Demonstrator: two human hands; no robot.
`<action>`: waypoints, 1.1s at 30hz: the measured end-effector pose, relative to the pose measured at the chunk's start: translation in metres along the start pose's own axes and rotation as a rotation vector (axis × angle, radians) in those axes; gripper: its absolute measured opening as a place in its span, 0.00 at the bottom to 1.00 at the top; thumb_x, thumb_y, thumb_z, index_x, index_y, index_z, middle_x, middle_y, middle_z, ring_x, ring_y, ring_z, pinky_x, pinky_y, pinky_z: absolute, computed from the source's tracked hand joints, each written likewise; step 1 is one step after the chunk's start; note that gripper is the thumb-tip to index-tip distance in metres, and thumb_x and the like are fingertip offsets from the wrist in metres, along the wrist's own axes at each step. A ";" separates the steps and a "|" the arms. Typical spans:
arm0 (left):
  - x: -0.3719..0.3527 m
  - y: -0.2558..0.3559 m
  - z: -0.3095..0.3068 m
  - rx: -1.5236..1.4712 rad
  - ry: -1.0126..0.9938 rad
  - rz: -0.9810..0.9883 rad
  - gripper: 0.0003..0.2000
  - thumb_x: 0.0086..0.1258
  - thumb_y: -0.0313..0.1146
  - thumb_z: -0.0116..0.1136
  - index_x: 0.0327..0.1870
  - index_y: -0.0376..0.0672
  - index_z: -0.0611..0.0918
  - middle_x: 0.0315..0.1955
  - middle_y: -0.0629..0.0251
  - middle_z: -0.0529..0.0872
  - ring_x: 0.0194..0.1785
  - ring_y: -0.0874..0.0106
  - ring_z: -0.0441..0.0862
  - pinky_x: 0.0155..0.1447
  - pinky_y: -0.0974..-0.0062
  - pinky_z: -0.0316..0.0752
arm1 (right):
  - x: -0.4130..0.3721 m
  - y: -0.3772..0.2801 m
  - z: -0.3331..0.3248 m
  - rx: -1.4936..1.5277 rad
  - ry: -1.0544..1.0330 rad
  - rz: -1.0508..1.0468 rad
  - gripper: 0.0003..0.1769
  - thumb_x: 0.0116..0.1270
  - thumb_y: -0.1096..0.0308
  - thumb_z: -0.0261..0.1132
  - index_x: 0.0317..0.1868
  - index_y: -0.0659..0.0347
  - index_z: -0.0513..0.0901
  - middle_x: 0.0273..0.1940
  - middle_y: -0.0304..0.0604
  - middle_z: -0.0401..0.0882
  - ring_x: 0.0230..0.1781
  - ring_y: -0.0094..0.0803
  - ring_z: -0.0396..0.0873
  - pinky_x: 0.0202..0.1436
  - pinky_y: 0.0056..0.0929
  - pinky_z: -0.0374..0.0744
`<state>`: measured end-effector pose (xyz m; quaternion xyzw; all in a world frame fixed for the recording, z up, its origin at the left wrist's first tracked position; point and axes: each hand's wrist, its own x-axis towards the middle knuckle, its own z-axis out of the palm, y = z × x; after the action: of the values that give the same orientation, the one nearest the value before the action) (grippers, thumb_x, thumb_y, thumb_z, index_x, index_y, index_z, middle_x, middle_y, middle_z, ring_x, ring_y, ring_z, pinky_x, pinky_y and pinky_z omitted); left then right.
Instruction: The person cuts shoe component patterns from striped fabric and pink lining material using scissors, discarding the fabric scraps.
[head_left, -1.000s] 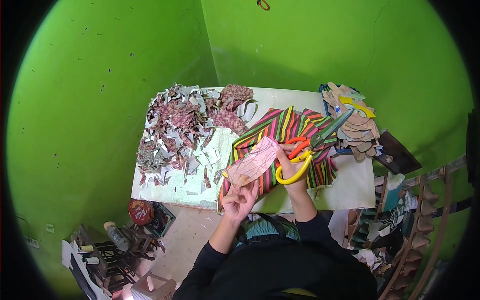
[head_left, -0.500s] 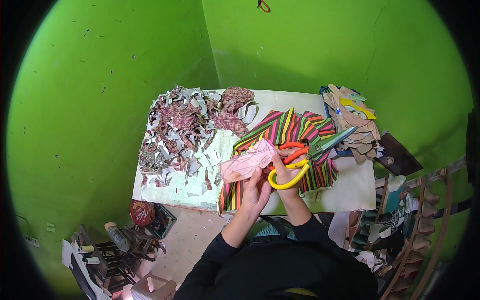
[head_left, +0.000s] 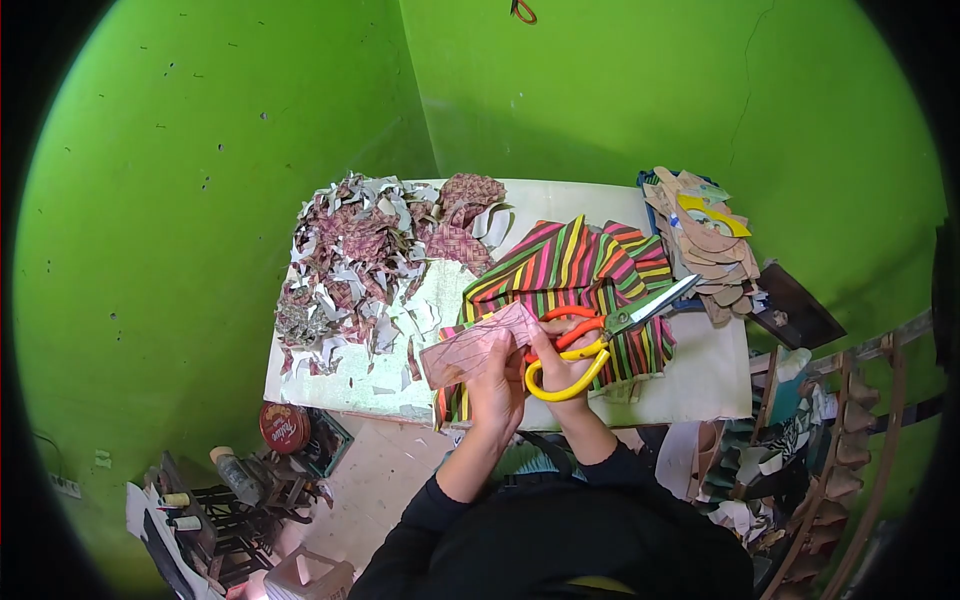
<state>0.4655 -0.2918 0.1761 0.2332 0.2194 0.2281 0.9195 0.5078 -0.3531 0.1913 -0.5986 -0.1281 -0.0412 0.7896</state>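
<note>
The table supports the striped cloth, above which the right hand grips the scissors, blades outward, apparently so its thumb can steady the pink piece, pinched by the left hand over the cloth's near-left edge.

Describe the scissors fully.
The scissors look large, with silvery metal blades, greenish near the pivot, and smooth, plastic-looking handles, one red-orange, one yellow. The right hand holds them by the handles above the striped cloth. The blades appear closed, pointing away and rightward, tips near the brown cut-outs; whether they touch anything there is unclear.
</note>
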 end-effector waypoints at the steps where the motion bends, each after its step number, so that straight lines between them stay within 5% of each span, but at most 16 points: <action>1: 0.000 0.000 -0.006 0.058 0.036 0.061 0.09 0.61 0.33 0.52 0.39 0.39 0.74 0.34 0.65 0.78 0.40 0.73 0.75 0.48 0.74 0.70 | -0.001 -0.005 0.002 0.003 -0.020 0.007 0.09 0.50 0.76 0.64 0.30 0.66 0.71 0.27 0.42 0.75 0.26 0.22 0.74 0.30 0.20 0.73; 4: -0.013 0.020 0.009 0.135 0.116 0.144 0.07 0.60 0.31 0.54 0.34 0.38 0.75 0.32 0.67 0.78 0.37 0.77 0.76 0.44 0.74 0.74 | -0.002 -0.002 -0.004 0.137 -0.101 0.246 0.09 0.51 0.75 0.64 0.29 0.66 0.70 0.26 0.41 0.74 0.22 0.22 0.74 0.25 0.18 0.73; 10: -0.018 0.064 0.007 0.215 0.164 0.193 0.09 0.59 0.30 0.54 0.34 0.32 0.74 0.30 0.63 0.76 0.31 0.74 0.76 0.42 0.70 0.77 | -0.008 0.007 -0.032 -0.010 -0.320 0.299 0.14 0.53 0.68 0.64 0.27 0.64 0.65 0.22 0.41 0.72 0.17 0.24 0.72 0.15 0.18 0.70; 12: -0.020 0.074 0.009 0.292 0.248 0.164 0.08 0.60 0.28 0.53 0.35 0.31 0.74 0.32 0.61 0.76 0.34 0.71 0.77 0.42 0.66 0.77 | -0.012 0.013 -0.041 -0.277 -0.540 0.226 0.13 0.54 0.67 0.63 0.30 0.62 0.66 0.20 0.37 0.67 0.14 0.21 0.66 0.16 0.17 0.63; 16: -0.020 0.080 0.009 0.129 0.165 0.195 0.06 0.59 0.27 0.53 0.33 0.33 0.73 0.28 0.62 0.77 0.33 0.72 0.78 0.41 0.64 0.78 | -0.025 0.015 -0.045 0.019 -0.582 0.269 0.21 0.52 0.57 0.64 0.32 0.60 0.63 0.18 0.34 0.62 0.13 0.19 0.62 0.16 0.17 0.61; 17: -0.022 0.080 0.011 0.133 0.144 0.241 0.07 0.59 0.27 0.53 0.33 0.32 0.73 0.29 0.62 0.77 0.34 0.71 0.78 0.41 0.65 0.78 | -0.026 0.013 -0.049 0.059 -0.675 0.393 0.17 0.51 0.75 0.59 0.37 0.67 0.59 0.22 0.37 0.62 0.20 0.21 0.63 0.23 0.18 0.67; 21: -0.027 0.083 0.016 0.229 0.240 0.225 0.08 0.59 0.26 0.53 0.35 0.30 0.73 0.31 0.61 0.77 0.35 0.71 0.77 0.41 0.66 0.78 | -0.029 0.010 -0.047 -0.023 -0.734 0.434 0.19 0.49 0.78 0.58 0.37 0.67 0.57 0.22 0.39 0.61 0.20 0.24 0.62 0.24 0.21 0.68; 24: -0.023 0.080 0.016 0.235 0.198 0.231 0.08 0.59 0.25 0.53 0.38 0.32 0.73 0.30 0.62 0.76 0.32 0.75 0.75 0.43 0.65 0.77 | -0.034 0.008 -0.050 -0.485 -0.776 0.025 0.26 0.47 0.78 0.60 0.45 0.69 0.55 0.26 0.46 0.65 0.25 0.34 0.70 0.30 0.28 0.70; 25: -0.022 0.079 0.017 0.235 0.196 0.230 0.08 0.59 0.25 0.53 0.38 0.32 0.73 0.30 0.62 0.76 0.32 0.75 0.75 0.43 0.65 0.77 | -0.032 0.003 -0.051 -0.456 -0.849 0.203 0.33 0.46 0.77 0.62 0.49 0.71 0.51 0.30 0.51 0.67 0.29 0.39 0.72 0.32 0.29 0.71; 31: -0.022 0.078 0.016 0.238 0.061 0.222 0.04 0.60 0.25 0.52 0.33 0.35 0.74 0.28 0.65 0.75 0.30 0.77 0.74 0.43 0.65 0.76 | -0.040 0.008 -0.057 -0.459 -0.904 0.209 0.41 0.47 0.75 0.63 0.55 0.74 0.44 0.32 0.56 0.67 0.31 0.43 0.71 0.36 0.30 0.70; 32: -0.021 0.077 0.019 0.226 0.083 0.219 0.04 0.60 0.25 0.52 0.33 0.35 0.74 0.28 0.65 0.75 0.30 0.77 0.74 0.43 0.65 0.77 | -0.042 0.006 -0.056 -0.461 -0.900 0.210 0.41 0.47 0.75 0.63 0.55 0.74 0.44 0.32 0.56 0.67 0.31 0.43 0.71 0.36 0.30 0.70; 33: -0.020 0.076 0.020 0.214 0.104 0.216 0.03 0.60 0.25 0.52 0.33 0.35 0.74 0.28 0.66 0.75 0.30 0.77 0.74 0.43 0.65 0.77 | -0.043 0.002 -0.054 -0.418 -0.878 0.182 0.30 0.52 0.74 0.57 0.50 0.71 0.50 0.28 0.49 0.64 0.26 0.35 0.66 0.31 0.26 0.68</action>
<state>0.4352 -0.2494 0.2380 0.3400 0.2633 0.3125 0.8470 0.4747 -0.4081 0.1654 -0.7139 -0.3849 0.2592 0.5244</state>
